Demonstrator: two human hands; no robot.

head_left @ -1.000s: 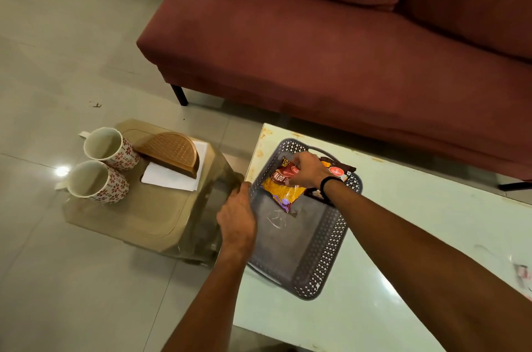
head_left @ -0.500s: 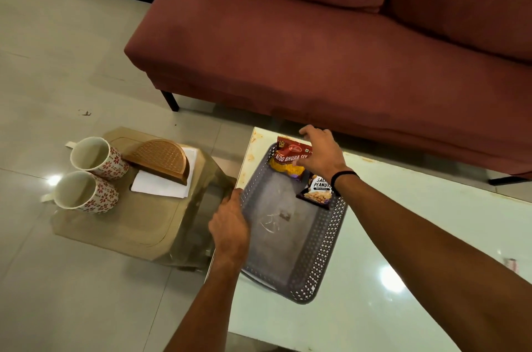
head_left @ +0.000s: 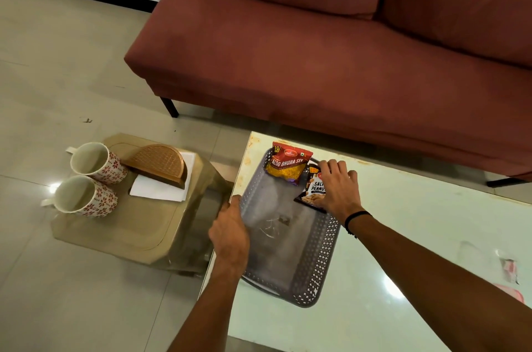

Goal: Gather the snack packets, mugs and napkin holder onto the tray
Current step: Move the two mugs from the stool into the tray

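Observation:
A grey perforated tray (head_left: 316,259) lies on the glossy white table (head_left: 403,236). A red and yellow snack packet (head_left: 288,163) leans at the tray's far end. Beside it a dark peanut packet (head_left: 312,189) rests against the right rim, with my right hand (head_left: 338,187) spread over it, fingers on it. My left hand (head_left: 230,233) grips the tray's left rim. Two white mugs with red flowers (head_left: 95,163) (head_left: 82,197) lie on their sides on a low beige stool (head_left: 129,225), next to a brown semicircular napkin holder (head_left: 159,164) lying on white napkins (head_left: 161,191).
A dark red sofa (head_left: 331,49) stands behind the table and stool. The stool sits left of the table, almost touching its edge. Pale tiled floor (head_left: 57,63) surrounds them. A torn pinkish sticker (head_left: 509,274) marks the table at right.
My right hand let go of the red and yellow packet at the tray's far end and shifted right onto the peanut packet. My left hand stayed on the tray rim.

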